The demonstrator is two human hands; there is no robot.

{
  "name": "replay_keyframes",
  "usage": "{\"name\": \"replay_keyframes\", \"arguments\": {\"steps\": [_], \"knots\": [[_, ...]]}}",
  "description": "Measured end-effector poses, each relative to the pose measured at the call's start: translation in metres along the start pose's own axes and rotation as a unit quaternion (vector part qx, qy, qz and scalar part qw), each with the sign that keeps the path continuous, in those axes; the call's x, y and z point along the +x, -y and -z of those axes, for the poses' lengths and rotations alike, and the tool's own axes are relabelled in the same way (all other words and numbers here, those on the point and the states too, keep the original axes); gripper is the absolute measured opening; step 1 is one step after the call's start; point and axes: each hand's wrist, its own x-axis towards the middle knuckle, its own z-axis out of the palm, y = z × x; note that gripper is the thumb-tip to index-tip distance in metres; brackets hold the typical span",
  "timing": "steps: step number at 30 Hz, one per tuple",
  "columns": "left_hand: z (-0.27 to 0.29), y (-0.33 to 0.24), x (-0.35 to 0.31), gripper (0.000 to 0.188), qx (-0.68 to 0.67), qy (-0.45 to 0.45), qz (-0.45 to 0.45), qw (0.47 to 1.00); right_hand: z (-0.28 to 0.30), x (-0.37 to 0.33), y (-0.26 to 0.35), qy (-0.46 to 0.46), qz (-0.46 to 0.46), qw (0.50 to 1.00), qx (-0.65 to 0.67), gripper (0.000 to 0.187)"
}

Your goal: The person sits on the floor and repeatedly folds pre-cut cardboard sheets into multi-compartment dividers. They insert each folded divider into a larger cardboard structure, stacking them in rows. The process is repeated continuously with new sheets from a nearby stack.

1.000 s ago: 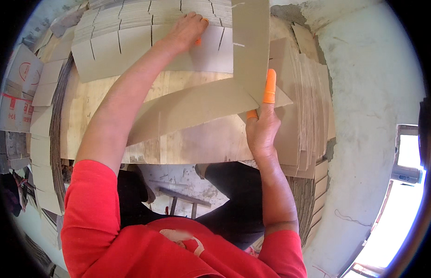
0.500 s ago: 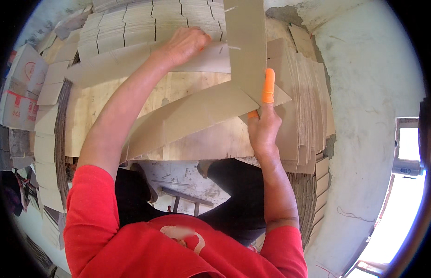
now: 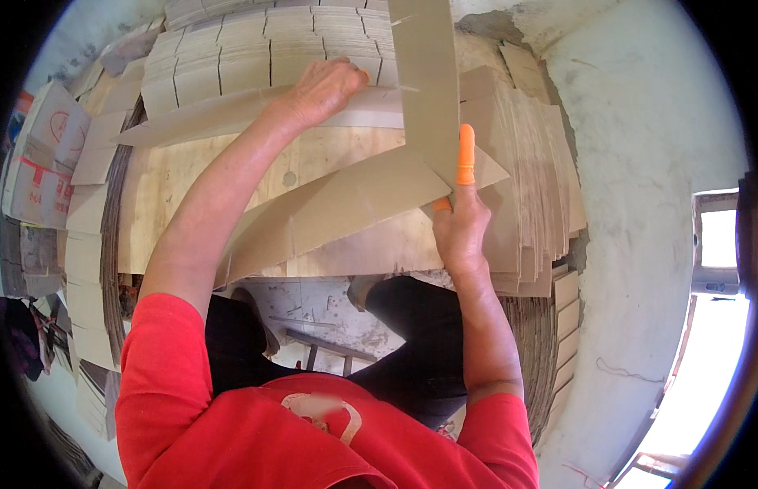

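My left hand [image 3: 326,91] is closed at the top edge of a long cardboard strip [image 3: 224,114], which runs along the far side of the table; its fingertips are mostly hidden, with a bit of orange finger cover showing. On the right, my right hand [image 3: 463,224] grips two crossed cardboard pieces, thumb and fingers closed at the crossing. One is an upright cardboard strip [image 3: 430,81] with short slits, reaching past the top of the picture. The other, a slanting cardboard strip [image 3: 330,200], reaches down to the table's near left. An orange finger cot [image 3: 466,155] covers one right finger.
Slotted cardboard stacks [image 3: 256,61] line the far side of the wooden table [image 3: 175,196]. More cardboard sheets stand in a right stack [image 3: 521,187] and a left stack [image 3: 89,212]. A white printed carton [image 3: 48,167] is at far left, a pale wall [image 3: 640,163] at right.
The view has shifted slightly. The far strip under my left hand was blurred and now looks steadier. Both hands keep nearly the same place on the cardboard.
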Motion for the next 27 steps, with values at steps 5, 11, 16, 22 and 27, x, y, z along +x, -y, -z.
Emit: {"name": "replay_keyframes", "arguments": {"steps": [5,11,16,22,27], "knots": [[-0.001,-0.007,0.001,0.014,-0.02,-0.022,-0.002,1.0,0.002,0.001,0.003,-0.024,0.027,0.999,0.007,0.081],[0.001,-0.007,0.0,0.006,-0.027,-0.044,-0.021,0.998,0.002,-0.001,0.0,0.038,-0.053,0.998,-0.015,0.077],[0.019,-0.025,-0.001,0.008,-0.085,-0.047,-0.022,0.995,-0.007,-0.002,-0.013,0.035,-0.027,0.999,-0.031,0.081],[0.03,-0.045,-0.01,0.01,-0.161,-0.047,-0.045,0.985,-0.013,0.002,-0.014,0.106,-0.082,0.986,-0.097,0.085],[0.076,-0.037,0.005,0.037,-0.367,0.086,0.141,0.916,-0.016,-0.006,-0.021,0.026,-0.01,0.998,-0.063,0.085]]}}
